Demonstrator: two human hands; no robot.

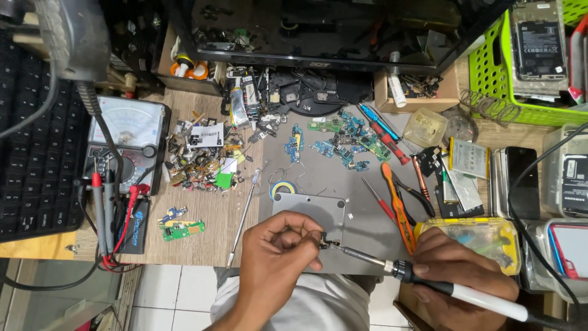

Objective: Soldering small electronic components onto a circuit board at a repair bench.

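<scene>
The left hand (275, 251) sits low in the middle of the frame, fingers pinched shut on a tiny part (327, 243). The right hand (462, 273), lower right, is wrapped tight around a soldering iron (429, 285), and its tip touches the part. Both meet over a grey plate (309, 211). Just right lie orange pliers (398, 205) and a yellow box (471, 236). Blue boards (337, 144) sit higher up, and a meter (125, 138) is at the upper left

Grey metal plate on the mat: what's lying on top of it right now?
On the grey metal plate only a small part shows at its front edge, pinched by the left hand and met by the soldering iron tip. The fingers cover most of the part.
</scene>
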